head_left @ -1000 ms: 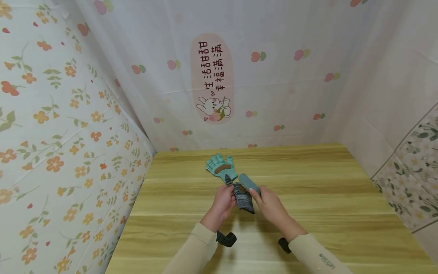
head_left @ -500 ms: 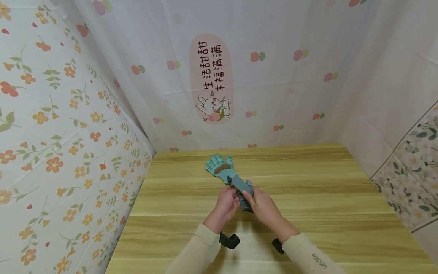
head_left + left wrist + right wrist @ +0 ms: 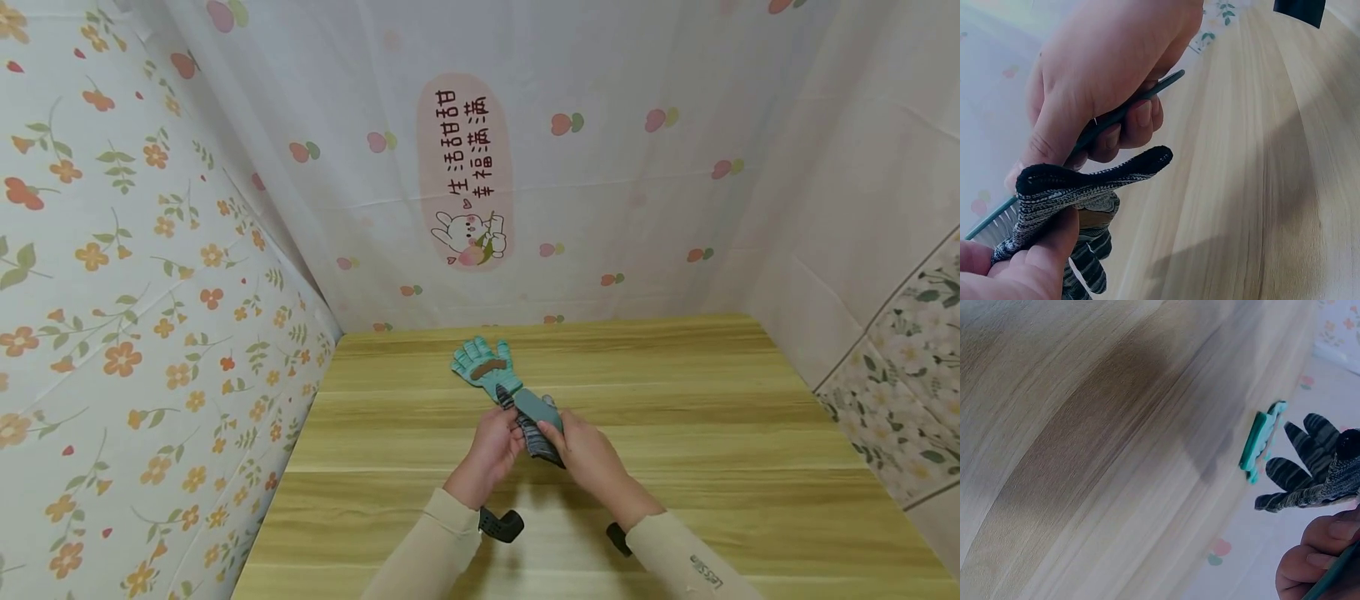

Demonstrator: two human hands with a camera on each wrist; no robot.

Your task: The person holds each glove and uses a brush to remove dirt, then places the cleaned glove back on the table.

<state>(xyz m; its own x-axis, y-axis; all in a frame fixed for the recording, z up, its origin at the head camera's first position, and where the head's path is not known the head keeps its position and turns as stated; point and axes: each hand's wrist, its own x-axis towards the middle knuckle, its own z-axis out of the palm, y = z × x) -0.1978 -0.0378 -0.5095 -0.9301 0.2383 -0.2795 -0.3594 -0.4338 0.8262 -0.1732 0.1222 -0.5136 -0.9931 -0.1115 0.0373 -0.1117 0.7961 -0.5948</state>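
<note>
My left hand point(image 3: 495, 442) grips a grey-and-black knit glove point(image 3: 545, 447) by its side, holding it up above the table. In the left wrist view the glove's dark cuff point(image 3: 1060, 181) gapes slightly, and its striped fingers hang beyond. My right hand point(image 3: 592, 454) holds a teal brush point(image 3: 536, 407) with the thumb along its back. The brush lies across the glove in the head view and covers part of it. Pale bristles point(image 3: 999, 230) show under the brush in the left wrist view. Striped glove fingers point(image 3: 1294, 475) spread out in the right wrist view.
A teal knit glove point(image 3: 476, 367) with a brown patch lies flat on the wooden table point(image 3: 675, 400), just beyond the held glove. Patterned curtains point(image 3: 622, 200) hang along the table's back and sides. Black wrist-camera mounts point(image 3: 502, 525) stick out below the wrists.
The brush has moved left from the grey glove's right side to lie over it, then shifted slightly back down to the right. The left hand keeps its hold; the teal glove stays put.
</note>
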